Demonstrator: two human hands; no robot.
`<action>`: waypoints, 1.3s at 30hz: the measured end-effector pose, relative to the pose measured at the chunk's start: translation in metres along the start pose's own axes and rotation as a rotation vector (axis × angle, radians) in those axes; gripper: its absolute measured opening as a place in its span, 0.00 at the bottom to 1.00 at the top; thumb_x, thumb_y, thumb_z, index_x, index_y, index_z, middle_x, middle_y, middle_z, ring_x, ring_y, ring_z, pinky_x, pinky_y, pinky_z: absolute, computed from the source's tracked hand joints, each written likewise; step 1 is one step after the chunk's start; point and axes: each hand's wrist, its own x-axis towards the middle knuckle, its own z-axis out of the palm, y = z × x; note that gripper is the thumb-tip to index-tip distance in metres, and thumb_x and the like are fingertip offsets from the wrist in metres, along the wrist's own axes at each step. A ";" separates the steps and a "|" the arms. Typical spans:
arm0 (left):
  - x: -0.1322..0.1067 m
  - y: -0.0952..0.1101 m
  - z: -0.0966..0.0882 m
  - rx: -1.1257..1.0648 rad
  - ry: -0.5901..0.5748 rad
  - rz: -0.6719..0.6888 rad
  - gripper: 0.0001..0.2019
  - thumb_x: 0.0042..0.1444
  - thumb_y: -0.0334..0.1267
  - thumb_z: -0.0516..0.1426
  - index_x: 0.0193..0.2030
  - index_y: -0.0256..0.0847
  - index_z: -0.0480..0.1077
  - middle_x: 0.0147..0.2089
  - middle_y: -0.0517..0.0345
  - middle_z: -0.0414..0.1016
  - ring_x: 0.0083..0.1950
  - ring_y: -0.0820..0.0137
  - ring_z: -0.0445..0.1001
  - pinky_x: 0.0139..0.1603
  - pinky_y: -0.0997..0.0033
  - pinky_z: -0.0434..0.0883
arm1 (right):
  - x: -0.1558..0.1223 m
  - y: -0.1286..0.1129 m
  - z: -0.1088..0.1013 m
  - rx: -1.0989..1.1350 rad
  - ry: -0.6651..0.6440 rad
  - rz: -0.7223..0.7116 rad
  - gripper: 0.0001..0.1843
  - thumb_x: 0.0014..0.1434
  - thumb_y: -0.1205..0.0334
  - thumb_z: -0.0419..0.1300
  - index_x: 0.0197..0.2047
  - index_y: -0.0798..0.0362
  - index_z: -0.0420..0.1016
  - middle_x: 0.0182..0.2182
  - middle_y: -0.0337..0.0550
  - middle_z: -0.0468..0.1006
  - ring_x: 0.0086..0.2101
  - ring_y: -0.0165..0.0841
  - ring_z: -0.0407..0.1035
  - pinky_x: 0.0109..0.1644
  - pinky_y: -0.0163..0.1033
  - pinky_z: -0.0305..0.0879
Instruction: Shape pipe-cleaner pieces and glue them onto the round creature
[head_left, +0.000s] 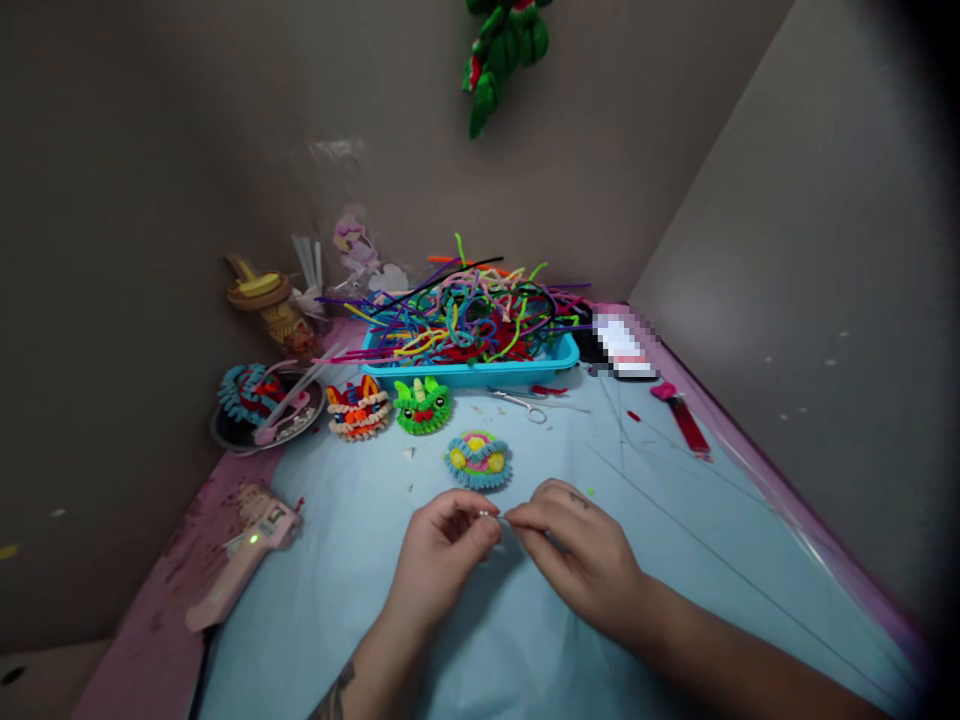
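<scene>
My left hand (450, 545) is closed in a pinch on something small and whitish, mostly covered by the fingers and too small to name. Close beside it, my right hand (581, 555) also pinches, its fingertips almost meeting those of the left. What the right fingers hold, if anything, I cannot make out. Just beyond both hands lies a fuzzy blue pipe-cleaner piece (478, 462) with yellow, pink and green parts. Farther back sit a green pipe-cleaner animal head (422, 407) with eyes and an orange pipe-cleaner head (358, 410).
A blue tray (472, 373) heaped with colourful pipe cleaners (480, 310) stands at the back. Scissors (525, 405) lie before it. At left are a pink glue gun (244, 570), a bowl (225, 435) and a tumbler (262, 300). A phone (628, 348) lies right.
</scene>
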 end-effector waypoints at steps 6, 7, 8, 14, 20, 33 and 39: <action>0.001 -0.004 -0.004 0.006 0.029 0.014 0.11 0.44 0.41 0.64 0.31 0.36 0.73 0.23 0.59 0.74 0.23 0.76 0.68 0.25 0.79 0.66 | -0.003 0.001 0.001 0.003 0.001 0.017 0.11 0.57 0.76 0.54 0.41 0.53 0.69 0.28 0.41 0.69 0.31 0.31 0.64 0.36 0.38 0.63; 0.001 -0.005 -0.005 0.004 0.037 0.018 0.11 0.44 0.41 0.63 0.32 0.36 0.73 0.23 0.59 0.74 0.24 0.76 0.69 0.25 0.79 0.66 | -0.003 0.001 0.001 0.002 0.002 0.021 0.12 0.57 0.76 0.54 0.41 0.53 0.69 0.28 0.41 0.69 0.31 0.31 0.65 0.36 0.38 0.63; 0.001 -0.005 -0.006 0.003 0.046 0.025 0.11 0.45 0.42 0.63 0.32 0.36 0.73 0.23 0.59 0.74 0.24 0.76 0.69 0.25 0.79 0.66 | -0.002 0.001 0.001 -0.001 0.002 0.026 0.12 0.57 0.76 0.54 0.41 0.53 0.69 0.28 0.41 0.70 0.31 0.31 0.65 0.36 0.38 0.63; 0.000 -0.002 -0.006 0.025 0.088 0.053 0.10 0.45 0.41 0.63 0.31 0.36 0.73 0.23 0.60 0.74 0.24 0.75 0.70 0.25 0.78 0.66 | -0.001 0.003 0.003 -0.008 -0.007 0.052 0.11 0.58 0.75 0.54 0.42 0.53 0.70 0.28 0.41 0.71 0.31 0.31 0.66 0.36 0.37 0.64; 0.000 0.000 -0.006 0.055 0.108 0.059 0.11 0.45 0.41 0.62 0.31 0.36 0.73 0.22 0.62 0.72 0.22 0.77 0.67 0.24 0.79 0.65 | 0.000 0.002 0.005 -0.010 -0.041 0.150 0.08 0.57 0.72 0.55 0.38 0.53 0.72 0.26 0.40 0.72 0.29 0.30 0.67 0.33 0.34 0.63; 0.004 -0.005 -0.004 0.142 0.042 0.099 0.10 0.46 0.41 0.62 0.30 0.35 0.73 0.24 0.58 0.72 0.24 0.75 0.65 0.27 0.76 0.63 | 0.001 0.002 0.015 0.084 -0.066 0.343 0.05 0.56 0.69 0.57 0.34 0.52 0.74 0.26 0.38 0.74 0.28 0.29 0.68 0.32 0.33 0.64; -0.004 -0.006 -0.004 0.201 0.045 0.181 0.23 0.43 0.37 0.62 0.48 0.38 0.68 0.35 0.57 0.71 0.26 0.76 0.65 0.28 0.76 0.66 | 0.003 0.007 0.016 0.123 0.006 0.447 0.06 0.54 0.69 0.57 0.33 0.53 0.75 0.28 0.40 0.78 0.27 0.30 0.71 0.30 0.32 0.66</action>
